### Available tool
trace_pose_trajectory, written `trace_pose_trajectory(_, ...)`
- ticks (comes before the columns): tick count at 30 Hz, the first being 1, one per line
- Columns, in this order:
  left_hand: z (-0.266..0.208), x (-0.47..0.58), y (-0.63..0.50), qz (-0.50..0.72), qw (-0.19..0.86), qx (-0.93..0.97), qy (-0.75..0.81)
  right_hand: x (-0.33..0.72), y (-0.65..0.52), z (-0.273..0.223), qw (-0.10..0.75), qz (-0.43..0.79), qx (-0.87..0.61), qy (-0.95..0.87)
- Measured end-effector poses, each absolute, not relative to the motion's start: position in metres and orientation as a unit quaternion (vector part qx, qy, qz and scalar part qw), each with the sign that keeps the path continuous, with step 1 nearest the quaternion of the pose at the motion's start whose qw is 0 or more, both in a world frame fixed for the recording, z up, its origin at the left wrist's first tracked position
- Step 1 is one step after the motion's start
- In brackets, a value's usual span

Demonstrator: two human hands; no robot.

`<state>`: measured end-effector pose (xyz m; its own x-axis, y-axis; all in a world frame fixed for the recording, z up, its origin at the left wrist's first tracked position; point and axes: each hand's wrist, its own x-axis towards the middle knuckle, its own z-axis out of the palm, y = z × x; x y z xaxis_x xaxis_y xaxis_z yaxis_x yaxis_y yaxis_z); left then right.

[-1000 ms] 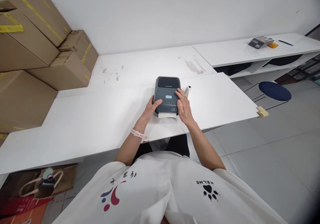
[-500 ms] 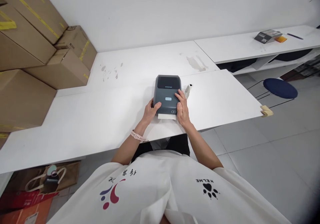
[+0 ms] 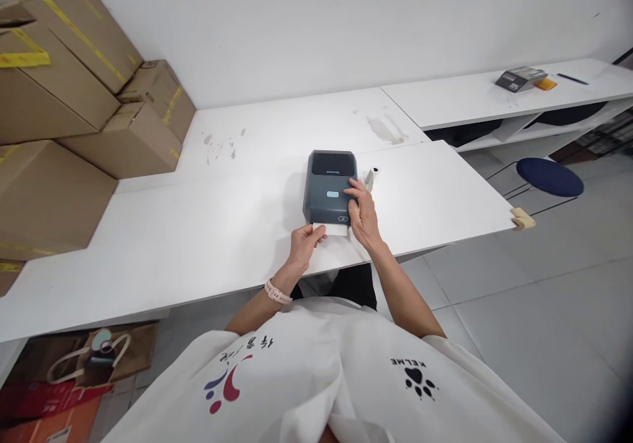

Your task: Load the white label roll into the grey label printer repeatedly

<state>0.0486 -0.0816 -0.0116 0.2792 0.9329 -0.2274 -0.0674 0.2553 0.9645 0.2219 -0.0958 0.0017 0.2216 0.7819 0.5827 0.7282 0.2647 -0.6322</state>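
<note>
A dark grey label printer (image 3: 321, 199) sits on the white table, with a strip of white label paper (image 3: 336, 230) sticking out of its near end. My left hand (image 3: 304, 244) pinches the left end of that strip between thumb and fingers, just below the printer. Against the printer's right side rests my right hand (image 3: 363, 215), gripping its edge with fingertips over the top face. A narrow white piece (image 3: 370, 178), perhaps paper or a cable end, lies just behind my right fingers; its kind is unclear.
Stacked cardboard boxes (image 3: 143, 140) fill the table's left end. The white table (image 3: 222, 232) has a padded right corner (image 3: 523, 219). A small black box (image 3: 520, 79) stands on the far right counter. A blue stool (image 3: 550, 177) is on the floor, and bags (image 3: 93, 364) lie below left.
My left hand has left the printer's left side, moved down towards me and taken hold of the label paper. My right hand stays at the printer's right side.
</note>
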Motion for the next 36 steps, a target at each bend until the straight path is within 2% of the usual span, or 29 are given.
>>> trace_pose_trajectory(5,-0.026,0.043,-0.081,0.386,0.616,0.507,0.463,0.22,-0.1,0.019,0.334,-0.07,-0.645,-0.684)
trace_pose_trajectory(10,-0.028,0.038,-0.084,0.386,0.582,0.547,0.463,0.215,-0.099,0.022,0.294,-0.102,-0.651,-0.692)
trace_pose_trajectory(13,-0.017,0.03,-0.083,0.442,0.508,0.551,0.492,0.216,-0.104,0.013,0.32,-0.059,-0.661,-0.676)
trace_pose_trajectory(16,-0.005,0.024,-0.074,0.481,0.45,0.561,0.501,0.219,-0.114,-0.002,0.4,0.022,-0.684,-0.61)
trace_pose_trajectory(21,0.001,0.028,-0.058,0.426,0.475,0.623,0.452,0.223,-0.124,-0.018,0.47,0.124,-0.699,-0.524)
trace_pose_trajectory(29,0.006,0.034,-0.062,0.459,0.508,0.584,0.436,0.221,-0.122,-0.019,0.493,0.106,-0.675,-0.539)
trace_pose_trajectory(36,0.047,0.044,-0.007,0.511,0.508,0.592,0.362,0.238,-0.084,0.038,0.498,0.036,-0.639,-0.585)
